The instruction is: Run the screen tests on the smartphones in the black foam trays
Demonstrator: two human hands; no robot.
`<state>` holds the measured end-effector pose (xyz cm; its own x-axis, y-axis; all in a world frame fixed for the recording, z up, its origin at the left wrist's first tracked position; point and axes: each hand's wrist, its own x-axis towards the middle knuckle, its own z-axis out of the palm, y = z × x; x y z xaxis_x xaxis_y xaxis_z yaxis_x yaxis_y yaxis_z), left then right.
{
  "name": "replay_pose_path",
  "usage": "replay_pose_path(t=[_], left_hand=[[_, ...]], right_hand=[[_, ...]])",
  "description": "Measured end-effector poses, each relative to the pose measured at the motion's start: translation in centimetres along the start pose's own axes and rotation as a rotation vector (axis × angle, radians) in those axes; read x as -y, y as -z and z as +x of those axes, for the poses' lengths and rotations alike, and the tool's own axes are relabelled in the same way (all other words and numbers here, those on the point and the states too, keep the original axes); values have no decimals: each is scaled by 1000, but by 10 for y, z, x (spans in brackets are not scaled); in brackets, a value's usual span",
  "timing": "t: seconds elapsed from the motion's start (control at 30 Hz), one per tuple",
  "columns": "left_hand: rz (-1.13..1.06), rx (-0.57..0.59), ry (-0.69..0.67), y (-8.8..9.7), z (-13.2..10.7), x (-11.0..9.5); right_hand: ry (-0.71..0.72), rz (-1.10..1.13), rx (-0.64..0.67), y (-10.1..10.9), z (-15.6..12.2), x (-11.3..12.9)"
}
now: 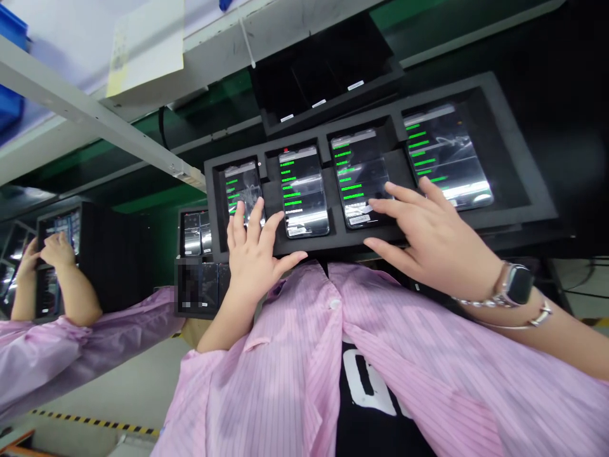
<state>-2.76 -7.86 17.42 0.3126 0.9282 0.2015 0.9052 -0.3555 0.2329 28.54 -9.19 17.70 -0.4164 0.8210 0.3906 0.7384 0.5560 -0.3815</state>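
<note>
A black foam tray (pixel 516 181) lies before me with several lit smartphones in its slots, each screen showing green lines of text. My left hand (pixel 252 254) is open, its fingers spread over the lower part of the leftmost smartphone (pixel 242 174). Beside it sits a second smartphone (pixel 304 190), with my left fingertips near its left edge. My right hand (pixel 428 235) is open, a fingertip over the lower part of the third smartphone (pixel 359 168). The rightmost smartphone (pixel 450 152) lies just beyond that hand. Whether the fingertips touch the screens I cannot tell.
Behind the tray stands another black tray (pixel 328 70) with dark panels bearing white labels. Smaller trays of phones (pixel 202 285) sit at the left. Farther left, a co-worker's hands (pixel 57 251) are over another tray. A white metal bar (pixel 95 108) crosses above the bench.
</note>
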Motion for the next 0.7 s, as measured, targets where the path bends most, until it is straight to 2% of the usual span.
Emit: replay_pose_path(t=[0.07, 0.2, 0.27, 0.33, 0.43, 0.57, 0.63, 0.7], left_hand=[[0, 30, 10, 3, 1, -3], [-4, 82, 64, 7, 7, -10], [-9, 86, 80, 8, 11, -12], [-27, 79, 76, 7, 13, -13], [-77, 41, 49, 10, 10, -6], [-106, -192, -11, 23, -7, 16], [-89, -251, 23, 30, -18, 30], [-60, -261, 102, 35, -29, 43]], right_hand=[[-21, -1, -76, 10, -3, -3], [-110, -89, -372, 37, -15, -13], [-133, -152, -461, 45, -22, -20], [-148, -203, -469, 46, -27, -29], [-210, -237, -395, 40, -33, -42], [-228, -245, -353, 28, -38, -52], [-199, -250, -358, 24, -40, -55], [-150, -261, -378, 21, -43, -59]])
